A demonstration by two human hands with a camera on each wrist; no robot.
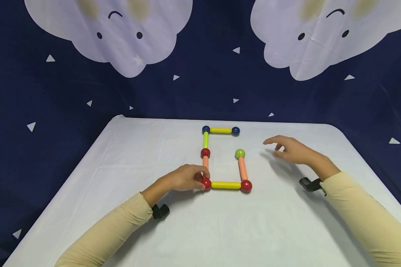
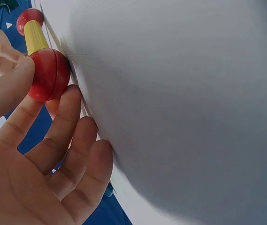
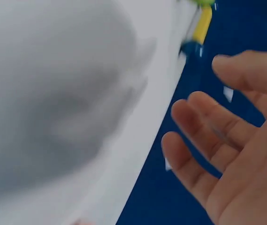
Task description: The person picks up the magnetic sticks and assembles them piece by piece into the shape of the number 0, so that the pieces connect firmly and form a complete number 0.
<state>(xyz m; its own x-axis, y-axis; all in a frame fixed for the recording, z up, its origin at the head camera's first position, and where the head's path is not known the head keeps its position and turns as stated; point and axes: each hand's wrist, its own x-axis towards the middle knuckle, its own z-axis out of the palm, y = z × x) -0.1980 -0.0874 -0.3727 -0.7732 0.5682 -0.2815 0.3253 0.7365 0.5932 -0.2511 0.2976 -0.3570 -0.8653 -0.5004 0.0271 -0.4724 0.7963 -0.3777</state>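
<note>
My left hand [image 1: 187, 177] pinches a red ball [image 2: 53, 77] between thumb and fingers at the near left corner of a ball-and-rod shape. From that ball a yellow rod [image 1: 225, 185] runs right to another red ball [image 1: 246, 186]. A salmon rod [image 1: 243, 168] leads up from there to a green ball [image 1: 240, 154]. On the left side, a second salmon rod [image 1: 205, 161], partly behind my fingers, reaches a red ball [image 1: 205, 153]. My right hand [image 1: 289, 149] hovers to the right of the green ball, fingers loosely bent and holding nothing.
Beyond the left side's red ball, a yellow-green rod [image 1: 205, 140] joins a dark blue ball [image 1: 205, 129]. Another yellow rod [image 1: 221, 130] links it to a second blue ball [image 1: 235, 131] near the far edge. A white cloth covers the table [image 1: 137, 148]; a navy patterned curtain [image 1: 204, 92] hangs behind.
</note>
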